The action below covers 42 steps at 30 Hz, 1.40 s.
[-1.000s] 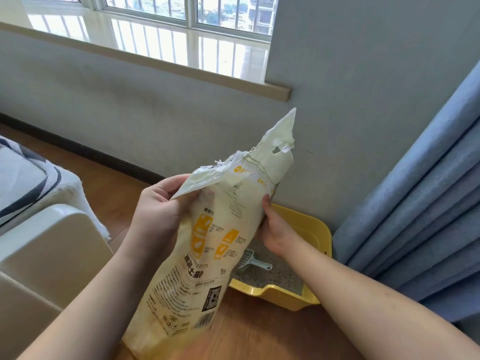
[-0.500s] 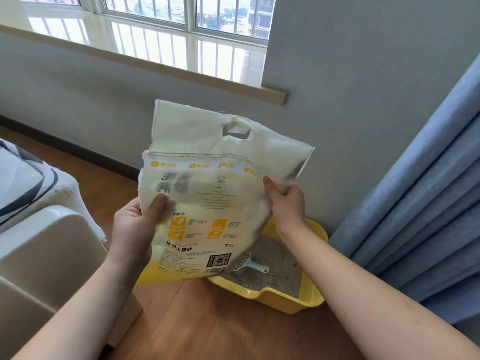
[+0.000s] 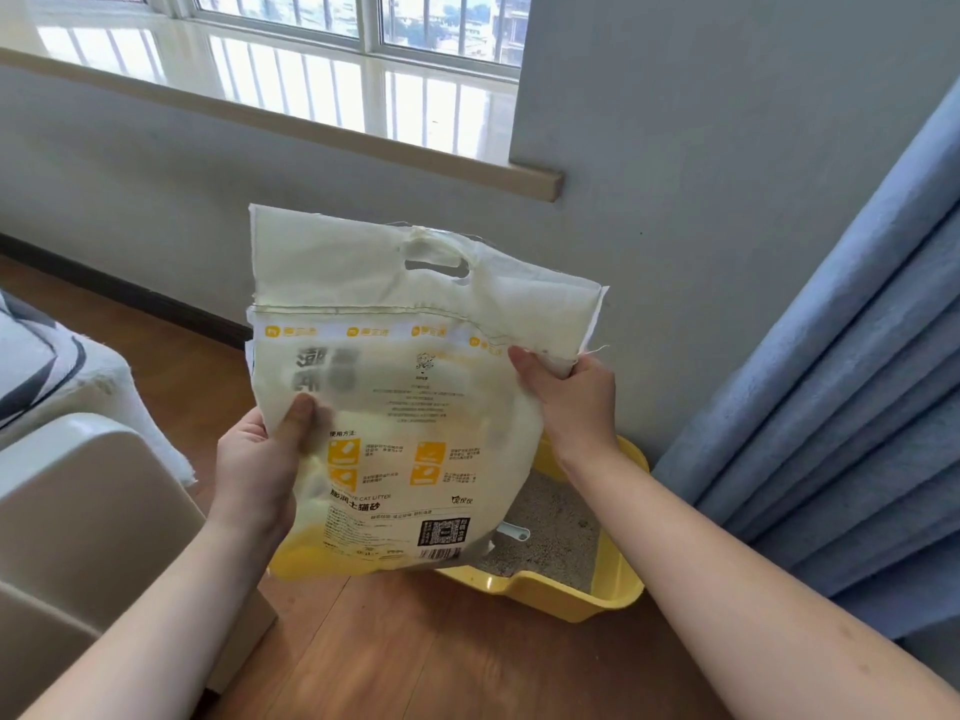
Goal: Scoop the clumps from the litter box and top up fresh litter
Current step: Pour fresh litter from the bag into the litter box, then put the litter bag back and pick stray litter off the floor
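Litter bag (image 3: 405, 407): standing upright in mid-air above the floor, long axis vertical, handle cut-out pointing to 12 o'clock; cream with yellow print.
Litter box (image 3: 618, 579): yellow, sitting at the bag's 5 o'clock; holding grey litter.
Left hand (image 3: 260, 459): gripping the bag's 9 o'clock edge.
Right hand (image 3: 576, 402): pinching its 3 o'clock corner.
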Available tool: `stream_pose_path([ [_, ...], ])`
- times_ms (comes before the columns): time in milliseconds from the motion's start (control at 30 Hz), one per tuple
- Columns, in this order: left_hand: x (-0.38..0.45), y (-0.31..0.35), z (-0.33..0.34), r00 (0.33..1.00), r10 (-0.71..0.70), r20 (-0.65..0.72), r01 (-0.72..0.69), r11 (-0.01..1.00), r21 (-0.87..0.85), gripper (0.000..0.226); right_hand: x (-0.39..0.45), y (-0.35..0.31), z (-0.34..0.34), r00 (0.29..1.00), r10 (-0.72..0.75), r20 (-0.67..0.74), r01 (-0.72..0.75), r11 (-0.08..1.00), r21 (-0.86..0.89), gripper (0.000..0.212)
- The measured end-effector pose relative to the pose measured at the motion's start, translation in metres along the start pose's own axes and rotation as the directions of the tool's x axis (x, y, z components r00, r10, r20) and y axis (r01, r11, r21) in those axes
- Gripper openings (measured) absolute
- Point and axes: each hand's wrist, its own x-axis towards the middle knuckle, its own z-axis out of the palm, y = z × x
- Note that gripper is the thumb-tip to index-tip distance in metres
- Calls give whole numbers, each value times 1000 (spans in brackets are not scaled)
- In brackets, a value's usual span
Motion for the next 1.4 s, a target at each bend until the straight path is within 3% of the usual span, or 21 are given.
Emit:
stream_pose_path([
  [300, -19, 31, -1, 1000, -18, 19, 11, 948, 319, 21, -2, -21, -7, 999, 29, -22, -29, 1000, 6, 12],
  [500, -54, 101, 15, 998, -21, -59, 44, 909, 415, 23, -17, -116, 9, 988, 135, 72, -135, 991, -8, 16],
  [567, -65, 138, 28, 997, -18, -81, 49, 916, 398, 21, -19, -158, 7, 983, 129, 127, -125, 991, -37, 17],
  [833, -101, 328, 71, 999, -10, -50, 30, 909, 415, 16, -38, -352, 3, 971, 199, 130, -197, 980, -32, 24],
  [1167, -151, 522, 58, 998, -59, -34, 68, 890, 450, 7, -84, -534, 29, 984, 158, 84, -162, 986, 47, 24],
  [1400, -218, 675, 48, 992, 125, -20, -99, 864, 493, 14, -130, -669, 53, 989, 21, 144, -37, 994, 105, 35],
])
